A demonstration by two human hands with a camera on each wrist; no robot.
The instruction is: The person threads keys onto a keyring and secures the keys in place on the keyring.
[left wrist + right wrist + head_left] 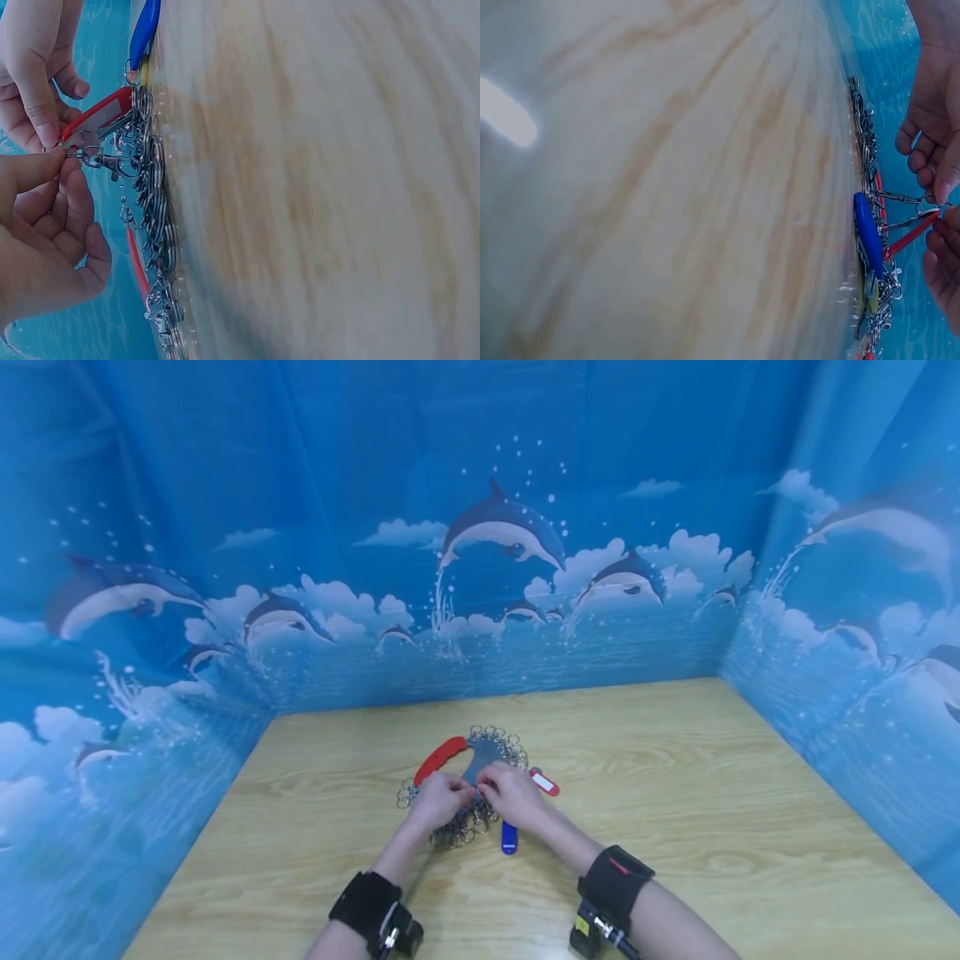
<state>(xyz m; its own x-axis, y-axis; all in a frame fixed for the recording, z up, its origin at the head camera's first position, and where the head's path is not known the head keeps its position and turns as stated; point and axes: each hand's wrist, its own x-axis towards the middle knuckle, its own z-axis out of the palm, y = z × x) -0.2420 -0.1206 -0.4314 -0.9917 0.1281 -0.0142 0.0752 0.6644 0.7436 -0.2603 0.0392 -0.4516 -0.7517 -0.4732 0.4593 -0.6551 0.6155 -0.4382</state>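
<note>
My left hand [441,797] and right hand [513,792] meet fingertip to fingertip over a pile of metal swivel clasps with key rings [459,835]. In the left wrist view, the left hand [52,247] pinches the end of a swivel clasp [112,161]. A red key tag [911,236] slants up to the fingertips of the right hand [946,262], which pinch its upper end. A key [94,137] hangs close by that tag. Fingers hide the exact point where clasp and tag meet.
Beside the right hand lie a blue key tag [509,837] and another red key tag [544,782] with a white label. A curved red piece [438,758] and a grey piece [483,756] lie among the clasps. Dolphin-print curtains [495,668] border the wooden table [675,760].
</note>
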